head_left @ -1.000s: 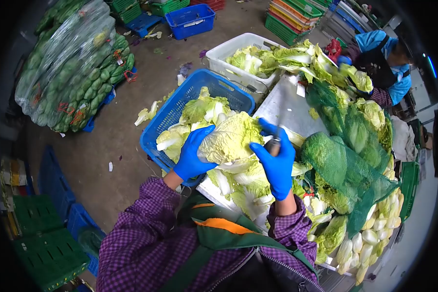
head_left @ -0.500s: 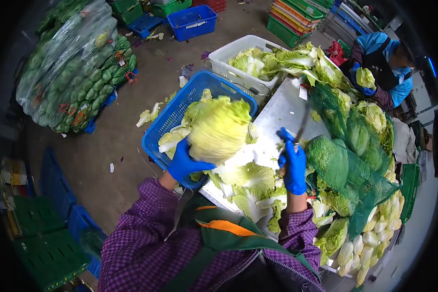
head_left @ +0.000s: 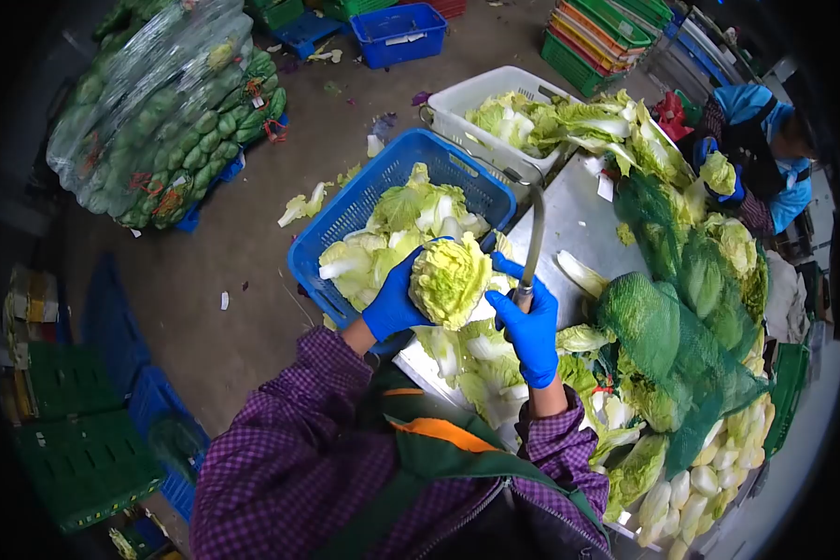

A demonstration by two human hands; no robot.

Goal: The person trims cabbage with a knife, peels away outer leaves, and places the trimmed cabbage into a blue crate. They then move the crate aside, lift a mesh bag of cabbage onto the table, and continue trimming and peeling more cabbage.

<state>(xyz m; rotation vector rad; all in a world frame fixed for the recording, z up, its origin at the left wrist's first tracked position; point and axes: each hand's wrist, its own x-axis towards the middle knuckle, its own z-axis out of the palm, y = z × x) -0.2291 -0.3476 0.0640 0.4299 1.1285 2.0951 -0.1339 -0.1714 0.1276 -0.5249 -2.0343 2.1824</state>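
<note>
My left hand (head_left: 392,303), in a blue glove, is wrapped round a napa cabbage (head_left: 450,280) whose leafy, crinkled top faces up at me. Close on its right, my gloved right hand (head_left: 534,341) grips a knife (head_left: 536,233) by its handle, with the long curved blade pointing away from me. My right fingertips are right beside the cabbage. Beyond my left hand stands a blue basket (head_left: 487,189) with loose cabbage leaves (head_left: 406,224) in it. More trimmed leaves (head_left: 481,359) lie under my hands on the metal table (head_left: 574,219).
A white crate (head_left: 457,121) of leaves stands behind the blue basket. Green net sacks (head_left: 663,327) and cabbages (head_left: 695,495) crowd the right side. A co-worker (head_left: 751,140) handles a cabbage at the far right. Wrapped, netted produce (head_left: 168,121) is stacked at the left.
The cabbage has turned from showing its side to showing its top, and sits lower. My right hand with the knife has come left, close to it. The view has shifted slightly.
</note>
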